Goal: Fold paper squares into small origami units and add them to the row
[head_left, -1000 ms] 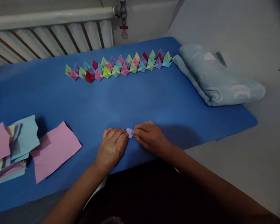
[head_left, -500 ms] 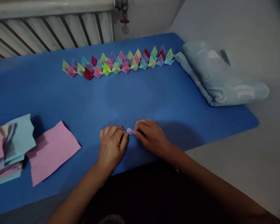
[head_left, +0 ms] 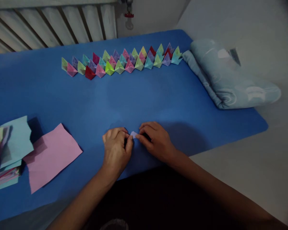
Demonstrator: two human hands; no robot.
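Observation:
A small folded piece of pale lilac paper (head_left: 133, 134) is pinched between my two hands, just above the blue surface (head_left: 139, 95). My left hand (head_left: 117, 145) grips its left end between thumb and fingertips. On the other side, the thumb and fingers of my right hand (head_left: 156, 139) close on its right end. Fingers hide most of the paper, so its full shape does not show. Beyond my hands stand rows of small folded paper boats (head_left: 129, 66) in pink, green, blue, purple and red.
At the left lie a flat pink sheet (head_left: 54, 156) and a pile of coloured sheets (head_left: 16, 140). A folded grey-blue blanket (head_left: 232, 80) rests over the right edge. Behind the surface are a white radiator (head_left: 50, 25) and a red valve handle (head_left: 129, 15).
The view has shifted slightly, so the boats and radiator sit a little higher. Both hands keep their pinch on the lilac paper, with slightly more of it showing.

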